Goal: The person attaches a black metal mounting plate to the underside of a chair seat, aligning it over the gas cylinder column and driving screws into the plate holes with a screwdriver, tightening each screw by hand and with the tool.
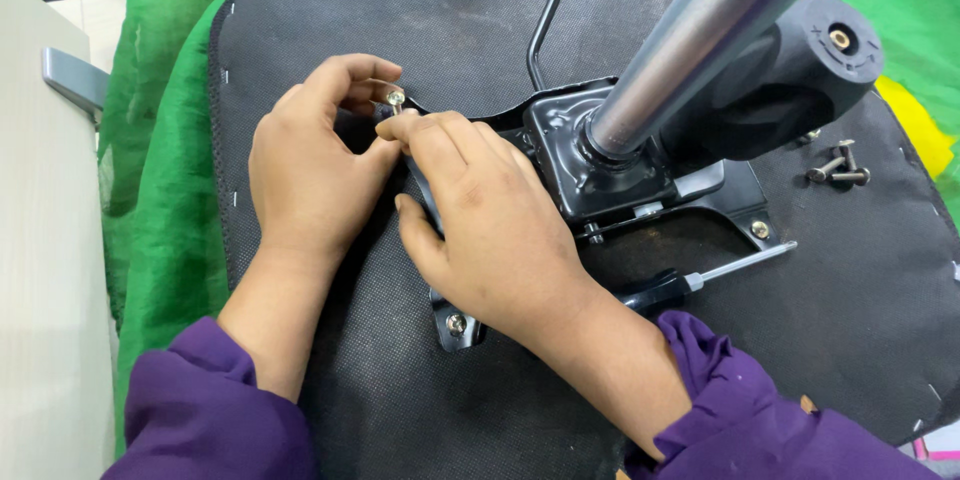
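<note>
My purple sleeves (215, 410) frame both hands: my right hand (490, 225) and left hand (310, 165) pinch their fingers around a bolt (396, 98) at the black bracket's (455, 325) far corner on the seat underside (400, 20), so I'd keep it upright while threading.

Green mesh cloth (150, 190) covers the supporting surface. Directly upon it lies an upturned black fabric seat base (420, 30), flat, with cloth showing at left and top right.

bright, even overhead light; glare streaks the metal column (700, 30), soft shadows under hands, focus mostly sharp.
</note>
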